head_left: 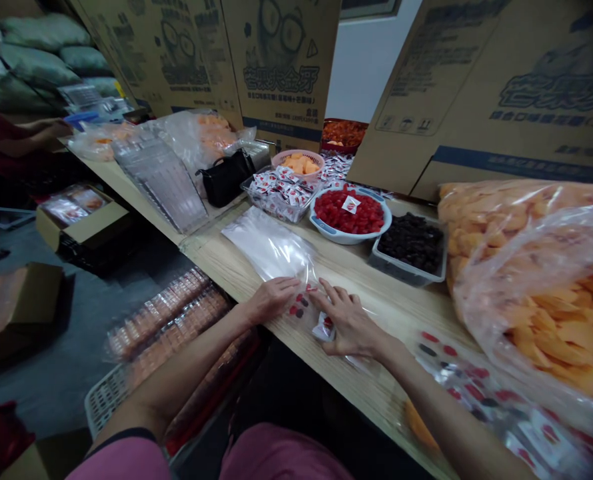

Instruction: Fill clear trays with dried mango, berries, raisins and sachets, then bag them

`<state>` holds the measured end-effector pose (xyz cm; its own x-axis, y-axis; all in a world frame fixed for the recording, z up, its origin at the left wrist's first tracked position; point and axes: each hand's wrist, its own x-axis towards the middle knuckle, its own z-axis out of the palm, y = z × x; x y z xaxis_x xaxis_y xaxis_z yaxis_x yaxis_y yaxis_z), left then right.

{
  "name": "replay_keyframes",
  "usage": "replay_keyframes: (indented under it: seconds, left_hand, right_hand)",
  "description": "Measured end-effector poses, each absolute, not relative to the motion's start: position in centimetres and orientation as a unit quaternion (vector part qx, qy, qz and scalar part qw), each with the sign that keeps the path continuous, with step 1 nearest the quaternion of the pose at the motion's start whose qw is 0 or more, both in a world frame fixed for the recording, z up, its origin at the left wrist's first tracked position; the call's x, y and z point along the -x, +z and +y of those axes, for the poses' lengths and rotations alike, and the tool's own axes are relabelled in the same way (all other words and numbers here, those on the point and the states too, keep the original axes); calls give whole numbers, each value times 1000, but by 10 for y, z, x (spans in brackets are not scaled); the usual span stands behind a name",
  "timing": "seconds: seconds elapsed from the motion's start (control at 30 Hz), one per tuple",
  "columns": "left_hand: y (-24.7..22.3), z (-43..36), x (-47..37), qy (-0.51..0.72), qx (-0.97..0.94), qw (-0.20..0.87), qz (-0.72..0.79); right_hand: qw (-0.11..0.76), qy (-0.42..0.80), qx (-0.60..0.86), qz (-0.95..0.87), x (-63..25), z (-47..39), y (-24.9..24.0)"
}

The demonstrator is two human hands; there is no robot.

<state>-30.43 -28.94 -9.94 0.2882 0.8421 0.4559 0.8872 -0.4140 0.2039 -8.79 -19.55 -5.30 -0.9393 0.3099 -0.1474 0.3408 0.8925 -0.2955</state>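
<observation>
A clear plastic bag point(301, 308) with several small red and dark pieces inside lies at the table's front edge. My left hand point(272, 299) is closed on the bag's left edge, its fingertips together. Over its right side lies my right hand point(350, 321), fingers spread and touching the plastic. A small white packet with a red print point(323, 328) shows beneath my right hand, between thumb and fingers. Just behind my left hand is a stack of flat clear bags point(269, 241).
Behind stand a tub of white packets point(281, 193), a bowl of red pieces point(349, 213) and a tub of dark pieces point(410, 245). A large bag of orange slices point(551, 300) is at right. Filled bags point(491, 400) lie front right. A basket point(107, 393) stands below left.
</observation>
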Motion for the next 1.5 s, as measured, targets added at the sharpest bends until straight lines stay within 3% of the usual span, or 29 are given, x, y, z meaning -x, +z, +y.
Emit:
replay_keyframes:
  seconds: [0.23, 0.47, 0.77, 0.9, 1.0, 1.13, 1.3, 1.5]
  left_hand:
    - [-100, -313, 288, -266, 736, 41, -621]
    - [-93, -309, 263, -325, 741, 22, -588]
    - [-96, -284, 242, -222, 694, 76, -680]
    - [-106, -285, 241, -281, 717, 68, -635]
    - [-110, -290, 238, -324, 737, 53, -591]
    - [-111, -294, 217, -347, 793, 23, -501]
    - [-99, -300, 181, -327, 865, -54, -377]
    - [-86, -310, 175, -320, 860, -84, -389]
  right_hand:
    - [-18, -132, -264, 955, 91, -208, -73]
    - [-45, -133, -309, 941, 102, -222, -69]
    - [-87, -142, -359, 918, 111, -238, -75]
    - [1, -196, -255, 947, 77, -232, -62]
    - [46, -170, -181, 968, 38, -230, -63]
    - [20, -77, -212, 974, 11, -241, -77]
    - [-74, -15, -316, 946, 18, -257, -85]
    - [-85, -73, -361, 926, 26, -254, -74]
